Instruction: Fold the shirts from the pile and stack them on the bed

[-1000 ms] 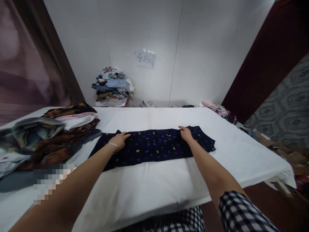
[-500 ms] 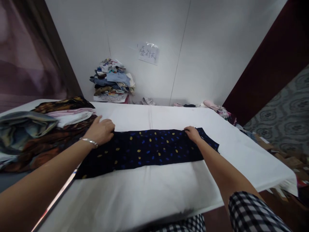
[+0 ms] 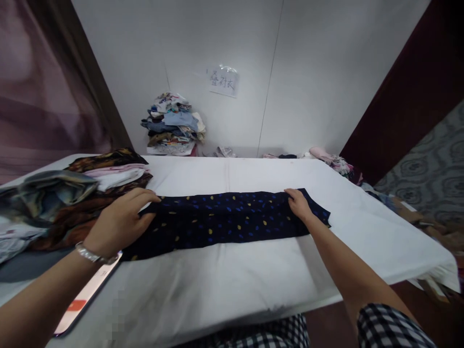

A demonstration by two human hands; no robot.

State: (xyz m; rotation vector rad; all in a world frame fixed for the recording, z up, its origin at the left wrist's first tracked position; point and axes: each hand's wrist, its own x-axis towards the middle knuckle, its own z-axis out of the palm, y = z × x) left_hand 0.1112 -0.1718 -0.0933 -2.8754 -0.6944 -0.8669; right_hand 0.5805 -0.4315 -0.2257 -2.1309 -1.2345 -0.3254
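As dotted cloth (image 3: 224,220) lies flat — left hand (image 3: 118,223), right hand (image 3: 299,204) on ends.

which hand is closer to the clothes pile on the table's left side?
Left. The left hand rests on the dark dotted garment's left end, right beside the clothes pile. The right hand presses the garment's far right end.
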